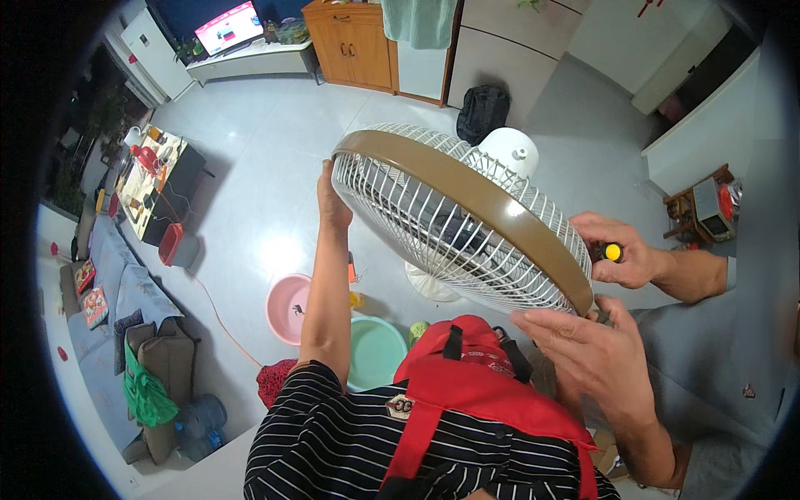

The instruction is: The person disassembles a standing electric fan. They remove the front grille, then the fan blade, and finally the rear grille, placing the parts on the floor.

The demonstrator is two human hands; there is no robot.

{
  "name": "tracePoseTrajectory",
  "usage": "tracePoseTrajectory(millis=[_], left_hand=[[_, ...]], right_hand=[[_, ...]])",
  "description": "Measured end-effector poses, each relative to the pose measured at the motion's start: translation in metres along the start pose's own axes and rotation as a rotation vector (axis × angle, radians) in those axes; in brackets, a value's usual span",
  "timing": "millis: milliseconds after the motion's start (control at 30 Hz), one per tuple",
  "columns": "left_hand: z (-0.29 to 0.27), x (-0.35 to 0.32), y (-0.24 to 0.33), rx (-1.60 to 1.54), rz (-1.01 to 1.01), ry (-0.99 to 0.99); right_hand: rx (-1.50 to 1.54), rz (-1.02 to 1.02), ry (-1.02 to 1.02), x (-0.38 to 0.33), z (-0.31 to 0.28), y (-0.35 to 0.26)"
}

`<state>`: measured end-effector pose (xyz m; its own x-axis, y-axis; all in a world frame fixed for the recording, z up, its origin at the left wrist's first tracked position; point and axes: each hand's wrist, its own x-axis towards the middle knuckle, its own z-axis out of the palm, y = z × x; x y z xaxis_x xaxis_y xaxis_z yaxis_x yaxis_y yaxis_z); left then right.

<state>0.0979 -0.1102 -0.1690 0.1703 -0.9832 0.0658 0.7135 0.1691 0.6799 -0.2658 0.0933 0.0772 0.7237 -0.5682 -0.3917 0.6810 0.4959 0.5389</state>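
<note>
A fan head (462, 212) with a white wire cage and a brown rim band is tilted in front of me. My left hand (333, 204) grips the cage's left side, its fingers partly behind the rim. Skin of my right forearm (570, 392) seems to show below the cage; my right hand is hidden behind a co-worker's hand. From the right, the grey-sleeved co-worker holds a screwdriver (612, 252) with a black and yellow handle in one hand (629, 254). The co-worker's other hand (587, 346) touches the cage's lower right rim. The white motor housing (510, 154) shows behind the cage.
A white round base (433, 285) stands on the floor beneath the cage. Pink (287, 308) and green basins (375, 354) sit lower left. A low table (179, 179), red bin (171, 244) and orange cord (218, 312) lie left. A black backpack (483, 112) rests behind.
</note>
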Motion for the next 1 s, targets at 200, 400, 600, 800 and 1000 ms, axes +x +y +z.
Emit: tracePoseTrajectory(millis=[200, 400, 600, 800, 1000], left_hand=[[0.015, -0.008, 0.002, -0.087, -0.02, 0.108], [0.013, -0.001, 0.006, -0.083, -0.027, 0.024], [0.027, -0.009, 0.0, 0.075, 0.025, 0.144], [0.045, -0.026, 0.008, -0.051, 0.066, 0.128], [0.004, -0.01, 0.003, 0.082, 0.026, 0.075]], right_hand=[[-0.327, -0.176, 0.117, -0.002, -0.053, -0.068], [-0.172, -0.072, 0.045, -0.009, -0.044, -0.063], [-0.157, -0.07, -0.019, -0.014, -0.054, -0.074], [-0.167, -0.072, 0.007, -0.009, -0.056, -0.077], [-0.471, -0.095, 0.09, -0.007, -0.06, -0.082]])
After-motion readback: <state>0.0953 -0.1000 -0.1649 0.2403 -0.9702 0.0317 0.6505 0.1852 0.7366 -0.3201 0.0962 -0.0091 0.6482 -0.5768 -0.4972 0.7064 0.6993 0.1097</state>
